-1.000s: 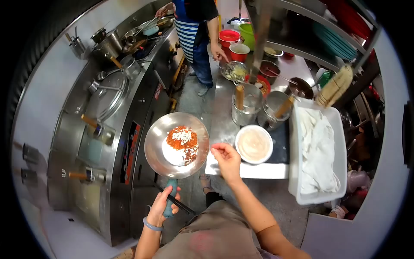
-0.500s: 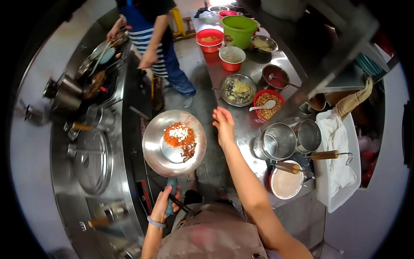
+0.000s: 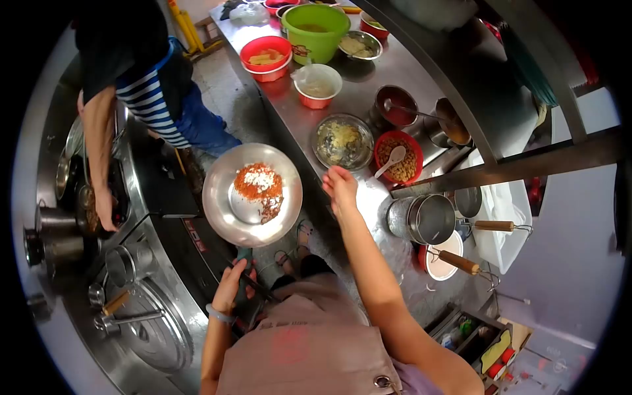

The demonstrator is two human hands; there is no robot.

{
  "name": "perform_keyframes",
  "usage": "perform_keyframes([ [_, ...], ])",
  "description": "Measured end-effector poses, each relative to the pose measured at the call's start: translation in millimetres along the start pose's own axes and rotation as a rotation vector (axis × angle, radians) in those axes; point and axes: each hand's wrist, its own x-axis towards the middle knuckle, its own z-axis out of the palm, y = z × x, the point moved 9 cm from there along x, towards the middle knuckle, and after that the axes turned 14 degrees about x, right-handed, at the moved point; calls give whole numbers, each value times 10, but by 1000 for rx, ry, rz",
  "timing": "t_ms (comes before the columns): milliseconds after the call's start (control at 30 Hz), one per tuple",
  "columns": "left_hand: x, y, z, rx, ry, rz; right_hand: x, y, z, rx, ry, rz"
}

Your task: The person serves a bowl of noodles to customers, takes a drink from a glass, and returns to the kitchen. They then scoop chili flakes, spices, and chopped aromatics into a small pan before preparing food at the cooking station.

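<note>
My left hand (image 3: pixel 235 282) is wrapped round the green handle of a steel pan (image 3: pixel 224 204), held level in front of me. Orange-red granules with a white powder on top (image 3: pixel 258 182) and some darker bits lie in the pan. To the right of the pan, my right hand (image 3: pixel 340 186) is raised with its fingers curled together; whatever they hold, if anything, is too small to make out. Just beyond it on the counter are a steel bowl of pale yellow chopped food (image 3: pixel 341 141) and a red bowl of nuts (image 3: pixel 399 157) with a white spoon.
A co-worker in a striped apron (image 3: pixel 155 105) stands at the stove on the left, one arm low over it. The steel counter (image 3: pixel 276 108) bears a green bucket (image 3: pixel 316 33), red bowls and strainers (image 3: pixel 434 220). A metal shelf bar (image 3: pixel 526 161) crosses at right.
My view has swung toward the counter's bowls. The pan stays in my left hand, and my right hand is now near the steel bowl. The co-worker now appears closer, at the left.
</note>
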Motion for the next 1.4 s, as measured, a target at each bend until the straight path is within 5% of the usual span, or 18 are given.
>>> perform_keyframes([
  [100,365,180,36,51,-85,-16,-147,-368,-330,-223,105,-169],
  [233,633,433,68,119,-149,-37,115,-248,-657,-412,52,-37],
  [433,962,595,68,161,-197,-135,-344,-894,-131,-1255,207,-580],
  [867,1111,1021,-108,289,-282,-218,-358,-868,-78,-1069,390,-573],
  [1400,1279,1070,-206,284,-345,-269,-423,-843,187,-1177,317,-694],
])
